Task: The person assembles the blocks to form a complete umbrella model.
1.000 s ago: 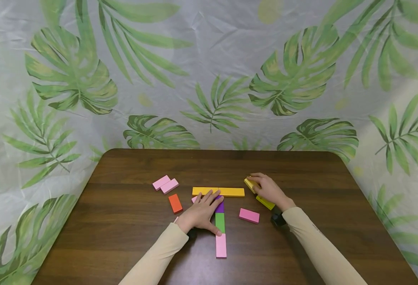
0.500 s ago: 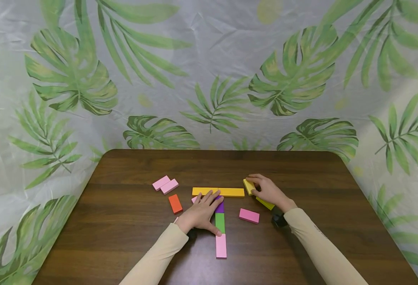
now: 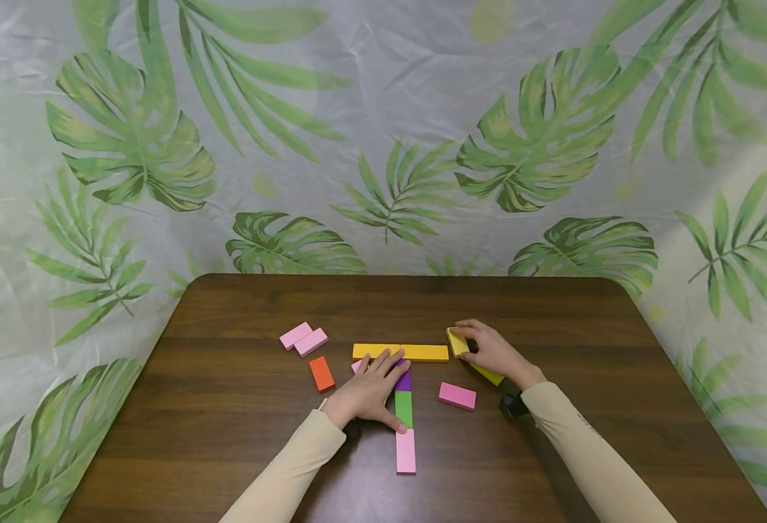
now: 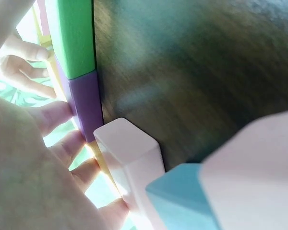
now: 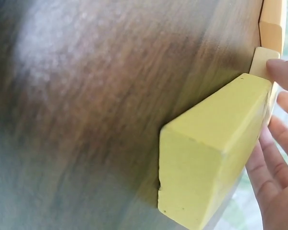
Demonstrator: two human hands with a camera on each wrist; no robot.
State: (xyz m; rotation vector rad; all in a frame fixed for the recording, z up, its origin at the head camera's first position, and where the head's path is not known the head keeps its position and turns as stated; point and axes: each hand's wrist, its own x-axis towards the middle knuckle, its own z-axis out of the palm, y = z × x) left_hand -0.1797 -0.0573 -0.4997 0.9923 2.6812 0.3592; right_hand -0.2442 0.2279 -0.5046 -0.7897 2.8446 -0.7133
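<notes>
My left hand (image 3: 372, 392) lies spread over a T of blocks. Its fingertips reach the orange row (image 3: 425, 353), and its thumb touches the stem where the green block (image 3: 404, 408) meets a pale pink block (image 3: 406, 452). A purple block (image 3: 404, 376) shows beside the index finger. In the left wrist view, a pale pink block (image 4: 129, 143) and a blue block (image 4: 185, 191) sit under the palm. My right hand (image 3: 496, 354) pinches a yellow block (image 3: 457, 343) at the row's right end. A second yellow block (image 3: 486, 373) lies partly under that hand.
A pink block (image 3: 457, 396) lies right of the stem. To the left are a red block (image 3: 322, 373) and two pale pink blocks (image 3: 310, 341) side by side, touching. The brown table (image 3: 226, 428) meets a leaf-patterned cloth (image 3: 396, 131) at the back.
The yellow block in my right hand has turned slightly and now stands more in line with the end of the orange row. My left hand has stayed in place.
</notes>
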